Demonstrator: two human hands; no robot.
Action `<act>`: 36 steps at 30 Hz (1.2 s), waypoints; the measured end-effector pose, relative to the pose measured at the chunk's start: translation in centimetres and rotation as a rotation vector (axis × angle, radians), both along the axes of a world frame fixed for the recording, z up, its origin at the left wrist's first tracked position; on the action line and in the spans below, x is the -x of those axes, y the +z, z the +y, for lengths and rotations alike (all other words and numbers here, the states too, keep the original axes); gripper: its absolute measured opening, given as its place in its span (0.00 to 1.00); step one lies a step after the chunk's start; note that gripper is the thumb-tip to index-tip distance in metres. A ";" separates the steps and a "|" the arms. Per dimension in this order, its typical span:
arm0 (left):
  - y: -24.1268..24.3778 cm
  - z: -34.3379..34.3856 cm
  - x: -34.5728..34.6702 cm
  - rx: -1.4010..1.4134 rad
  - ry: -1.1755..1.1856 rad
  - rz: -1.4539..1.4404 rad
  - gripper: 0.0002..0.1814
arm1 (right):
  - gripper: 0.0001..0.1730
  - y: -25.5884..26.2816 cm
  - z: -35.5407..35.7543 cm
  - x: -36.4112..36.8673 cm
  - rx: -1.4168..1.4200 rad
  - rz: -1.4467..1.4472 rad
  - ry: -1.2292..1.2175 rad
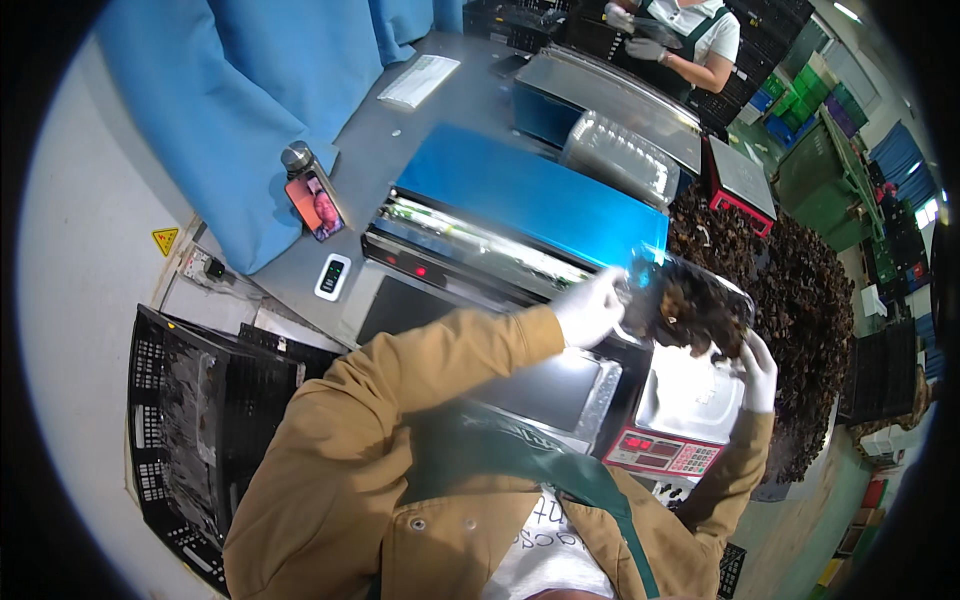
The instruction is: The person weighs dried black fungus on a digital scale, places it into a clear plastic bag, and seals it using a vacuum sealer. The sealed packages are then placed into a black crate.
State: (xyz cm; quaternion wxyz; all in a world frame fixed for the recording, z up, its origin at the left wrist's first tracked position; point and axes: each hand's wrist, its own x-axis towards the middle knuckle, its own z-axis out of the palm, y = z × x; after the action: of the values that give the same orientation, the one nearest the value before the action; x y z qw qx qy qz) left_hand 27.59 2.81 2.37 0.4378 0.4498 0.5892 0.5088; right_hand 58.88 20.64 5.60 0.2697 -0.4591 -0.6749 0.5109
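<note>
A clear plastic tray of dark brown wood ear mushrooms (686, 304) is held above a red digital scale (694, 394) with a shiny metal pan. My left hand (592, 309), in a white glove, has its fingers closed at the tray's left edge, seemingly on clear film. My right hand (759, 367), gloved too, grips the tray's right side. Left of the scale lies the dark plate of a wrapping machine (540, 390); behind it is the machine's blue cover (525, 195). A large heap of loose dark mushrooms (802, 322) spreads to the right.
Stacked clear trays (622, 154) and a second scale (742, 180) stand farther back. A co-worker in gloves (694, 45) is at the far side. A phone (315, 206) and a white device (332, 277) are on the left; black crates (217, 420) stand below.
</note>
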 end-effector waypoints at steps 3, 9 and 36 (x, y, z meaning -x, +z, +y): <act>1.3 -0.6 8.3 0.009 0.058 0.133 0.24 | 0.20 -1.0 0.1 8.0 0.026 0.008 0.087; -0.5 0.1 21.6 0.088 0.130 0.331 0.24 | 0.23 -6.3 0.8 21.2 -0.034 -0.032 0.118; 1.4 -13.7 30.4 -0.094 -0.433 0.950 0.09 | 0.08 -1.4 -8.1 18.6 -0.482 -0.506 0.784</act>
State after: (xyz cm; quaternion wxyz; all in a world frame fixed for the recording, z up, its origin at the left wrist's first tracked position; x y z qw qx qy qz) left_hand -2.82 -10.86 3.81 0.1969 0.7616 0.5928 0.1726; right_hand 40.31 12.52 4.20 -0.0151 -0.2062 -0.9383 0.2770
